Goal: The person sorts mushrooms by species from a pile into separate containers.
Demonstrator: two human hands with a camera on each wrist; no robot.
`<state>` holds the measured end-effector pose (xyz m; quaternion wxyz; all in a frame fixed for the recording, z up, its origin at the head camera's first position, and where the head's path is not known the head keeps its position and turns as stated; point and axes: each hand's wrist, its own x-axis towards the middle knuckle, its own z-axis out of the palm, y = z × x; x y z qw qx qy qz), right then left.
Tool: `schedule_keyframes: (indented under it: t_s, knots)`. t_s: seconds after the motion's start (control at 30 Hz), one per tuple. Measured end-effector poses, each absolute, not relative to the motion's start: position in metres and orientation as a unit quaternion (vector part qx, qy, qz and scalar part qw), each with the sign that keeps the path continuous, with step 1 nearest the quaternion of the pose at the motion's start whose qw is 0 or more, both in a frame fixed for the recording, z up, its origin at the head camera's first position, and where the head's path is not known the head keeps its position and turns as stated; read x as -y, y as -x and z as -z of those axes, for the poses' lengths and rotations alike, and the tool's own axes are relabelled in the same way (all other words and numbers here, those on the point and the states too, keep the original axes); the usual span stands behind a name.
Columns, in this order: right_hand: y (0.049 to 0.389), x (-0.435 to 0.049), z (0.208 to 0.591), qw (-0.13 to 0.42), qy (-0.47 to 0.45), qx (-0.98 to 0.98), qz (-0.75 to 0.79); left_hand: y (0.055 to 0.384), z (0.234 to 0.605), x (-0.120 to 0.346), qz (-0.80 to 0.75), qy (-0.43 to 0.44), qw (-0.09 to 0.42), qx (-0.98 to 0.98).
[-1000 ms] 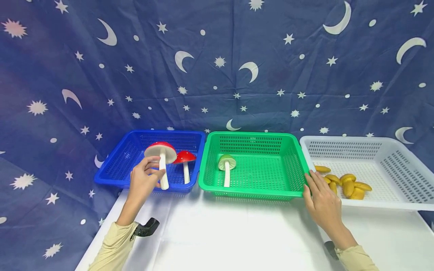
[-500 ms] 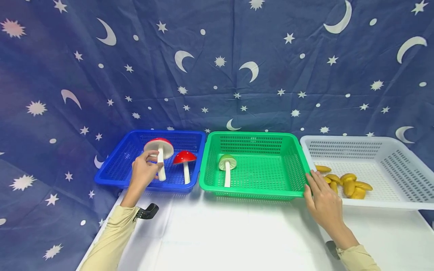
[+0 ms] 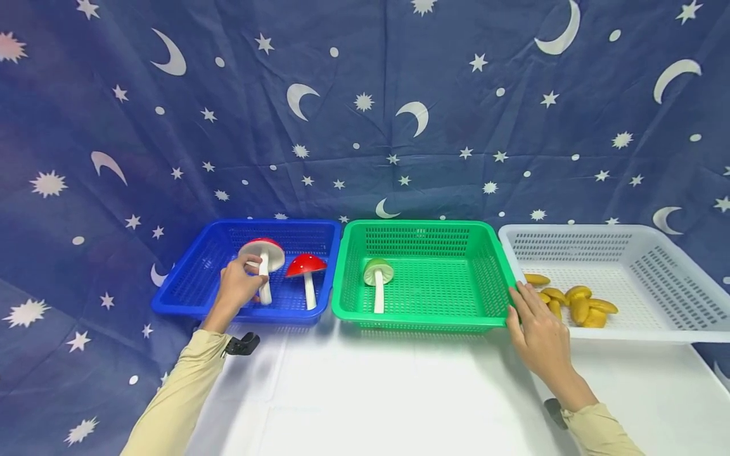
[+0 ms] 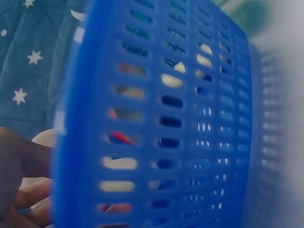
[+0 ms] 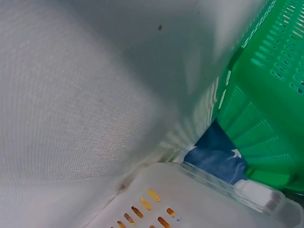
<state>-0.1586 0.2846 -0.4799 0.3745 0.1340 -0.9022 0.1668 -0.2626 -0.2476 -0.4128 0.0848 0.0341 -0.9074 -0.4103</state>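
In the head view, my left hand (image 3: pixel 238 285) reaches over the near rim of the blue basket (image 3: pixel 181 309) and pinches the white stem of a large red-capped toy mushroom (image 3: pixel 264 266). A second, smaller red mushroom (image 3: pixel 307 269) lies beside it in the same basket. The left wrist view looks through the slotted blue wall, with a few of my fingers (image 4: pixel 33 194) at the left edge. My right hand (image 3: pixel 540 332) rests with straight fingers on the near right corner of the green basket (image 3: pixel 422 321), next to the white basket; the right wrist view does not show it.
A green-capped mushroom (image 3: pixel 379 275) lies in the green basket. Several yellow-brown mushrooms (image 3: pixel 582 307) lie in the white basket (image 3: pixel 650 334) at the right. All three baskets stand in a row on a white table (image 3: pixel 399 392), before a blue star-patterned cloth (image 3: pixel 365 139).
My left hand has lowered the large red mushroom into the blue basket, slightly leftward. The head view has shifted a little; my right hand stays at the green basket's corner.
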Motion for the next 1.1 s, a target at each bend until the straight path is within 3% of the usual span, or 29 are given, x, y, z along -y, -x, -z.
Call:
schedule_keyframes:
  t_s: [0.67, 0.83, 1.1]
  knots:
    - [0.157, -0.285, 0.48, 0.358, -0.137, 0.907, -0.173, 0.269, 0.428, 0.251, 0.381, -0.02, 0.0, 0.924]
    - [0.159, -0.283, 0.476, 0.329, -0.13, 0.916, -0.187, 0.268, 0.424, 0.248, 0.335, 0.01, 0.02, 0.942]
    - [0.148, -0.291, 0.457, 0.234, -0.11, 0.926, -0.276, 0.247, 0.41, 0.226, 0.293, 0.072, 0.075, 0.95]
